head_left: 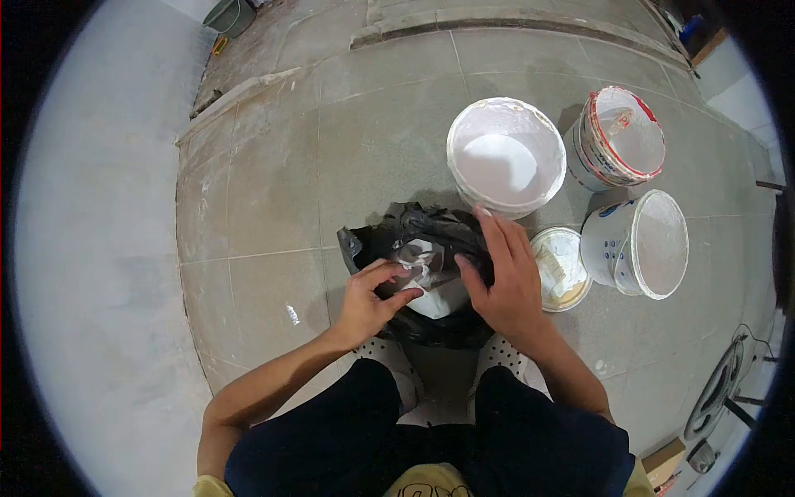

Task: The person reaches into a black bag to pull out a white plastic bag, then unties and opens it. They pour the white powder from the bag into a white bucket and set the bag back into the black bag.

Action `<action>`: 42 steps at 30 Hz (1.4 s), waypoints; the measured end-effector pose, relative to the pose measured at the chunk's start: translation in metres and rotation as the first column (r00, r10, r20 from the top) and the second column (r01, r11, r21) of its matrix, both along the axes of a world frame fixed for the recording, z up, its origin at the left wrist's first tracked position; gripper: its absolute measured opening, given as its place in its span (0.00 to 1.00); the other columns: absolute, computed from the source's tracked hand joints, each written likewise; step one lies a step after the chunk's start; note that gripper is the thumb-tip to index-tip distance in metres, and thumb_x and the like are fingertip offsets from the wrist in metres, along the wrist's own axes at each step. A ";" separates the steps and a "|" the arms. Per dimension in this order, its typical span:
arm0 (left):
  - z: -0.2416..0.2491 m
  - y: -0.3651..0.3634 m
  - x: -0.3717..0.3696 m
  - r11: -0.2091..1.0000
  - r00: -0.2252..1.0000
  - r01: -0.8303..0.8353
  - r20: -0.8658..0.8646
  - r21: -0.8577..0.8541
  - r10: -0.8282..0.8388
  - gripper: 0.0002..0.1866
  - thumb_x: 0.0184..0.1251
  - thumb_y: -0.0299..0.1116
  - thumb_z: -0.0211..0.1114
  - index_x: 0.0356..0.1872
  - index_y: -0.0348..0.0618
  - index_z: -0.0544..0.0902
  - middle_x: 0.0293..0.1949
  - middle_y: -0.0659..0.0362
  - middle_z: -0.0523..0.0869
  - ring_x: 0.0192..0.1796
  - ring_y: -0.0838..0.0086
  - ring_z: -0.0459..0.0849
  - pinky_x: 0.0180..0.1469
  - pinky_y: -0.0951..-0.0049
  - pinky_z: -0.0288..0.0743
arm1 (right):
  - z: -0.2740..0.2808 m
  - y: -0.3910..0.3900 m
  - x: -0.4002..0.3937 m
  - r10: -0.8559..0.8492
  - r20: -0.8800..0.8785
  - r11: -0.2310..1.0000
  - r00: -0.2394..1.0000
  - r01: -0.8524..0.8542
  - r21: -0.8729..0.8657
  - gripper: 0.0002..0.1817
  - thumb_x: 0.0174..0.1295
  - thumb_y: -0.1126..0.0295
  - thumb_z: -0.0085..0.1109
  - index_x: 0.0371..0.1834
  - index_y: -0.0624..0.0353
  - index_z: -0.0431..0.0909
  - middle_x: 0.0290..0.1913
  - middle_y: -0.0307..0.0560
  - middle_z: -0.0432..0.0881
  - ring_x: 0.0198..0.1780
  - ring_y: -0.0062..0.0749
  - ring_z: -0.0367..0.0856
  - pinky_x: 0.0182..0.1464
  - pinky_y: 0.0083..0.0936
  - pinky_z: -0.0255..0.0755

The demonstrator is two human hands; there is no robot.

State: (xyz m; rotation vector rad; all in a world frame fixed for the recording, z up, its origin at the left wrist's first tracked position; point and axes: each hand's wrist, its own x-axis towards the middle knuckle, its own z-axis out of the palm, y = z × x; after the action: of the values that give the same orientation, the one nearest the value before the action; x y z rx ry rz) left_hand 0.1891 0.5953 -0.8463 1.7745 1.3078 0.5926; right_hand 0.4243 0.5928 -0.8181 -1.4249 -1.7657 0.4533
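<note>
A black plastic bag [431, 236] sits on the tiled floor between my feet, its mouth pulled apart to show white powder [436, 300] inside. My left hand [370, 296] pinches the bag's near-left edge. My right hand [501, 277] grips the right side of the bag's opening, fingers reaching toward the far rim. Both hands are closed on the plastic.
A white bucket [507, 157] holding white paint stands just beyond the bag. Two more paint buckets [617, 137] [638, 242] are to the right, with a round lid [562, 267] beside my right hand. A pale wall [99, 248] runs along the left. A green bucket [229, 15] stands far back.
</note>
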 end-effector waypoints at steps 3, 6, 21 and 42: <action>-0.004 -0.003 0.001 0.999 1.000 0.001 -0.014 -0.041 -0.002 0.19 0.50 0.29 0.79 0.42 0.36 0.83 0.39 0.56 0.85 0.36 0.70 0.82 0.39 0.73 0.77 | -0.014 -0.028 -0.003 0.007 0.046 1.000 0.999 -0.008 0.012 0.36 0.56 0.69 0.70 0.66 0.67 0.64 0.64 0.61 0.69 0.62 0.53 0.71 0.61 0.43 0.67; -0.008 -0.006 0.006 1.000 1.000 0.007 0.014 -0.020 -0.007 0.19 0.50 0.30 0.80 0.43 0.37 0.83 0.39 0.56 0.85 0.36 0.71 0.83 0.39 0.73 0.77 | -0.046 -0.057 -0.007 -0.002 -0.016 0.993 1.000 0.004 0.115 0.39 0.53 0.69 0.72 0.67 0.68 0.62 0.65 0.63 0.67 0.61 0.55 0.71 0.62 0.45 0.67; -0.015 -0.025 -0.019 0.932 0.887 -0.355 0.288 -0.076 0.362 0.21 0.65 0.18 0.64 0.59 0.35 0.71 0.35 0.62 0.81 0.39 0.79 0.80 0.45 0.76 0.75 | -0.088 -0.058 -0.045 0.361 0.449 0.932 0.817 -0.301 -0.202 0.34 0.62 0.66 0.62 0.64 0.81 0.63 0.70 0.73 0.61 0.70 0.63 0.62 0.69 0.47 0.63; 0.149 0.122 -0.066 0.889 0.813 0.150 -0.565 0.432 0.138 0.45 0.55 0.35 0.72 0.75 0.51 0.59 0.75 0.38 0.50 0.74 0.38 0.55 0.69 0.40 0.55 | -0.027 -0.013 -0.038 0.606 0.362 0.783 0.709 -0.450 -0.429 0.35 0.67 0.54 0.55 0.67 0.73 0.63 0.69 0.65 0.67 0.65 0.57 0.73 0.65 0.38 0.70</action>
State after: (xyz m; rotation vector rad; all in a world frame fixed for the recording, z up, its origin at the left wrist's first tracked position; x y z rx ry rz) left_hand 0.1230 0.7171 -0.6974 2.4945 1.6654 0.3722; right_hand 0.3863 0.5796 -0.8452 -1.2726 -2.6504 0.7577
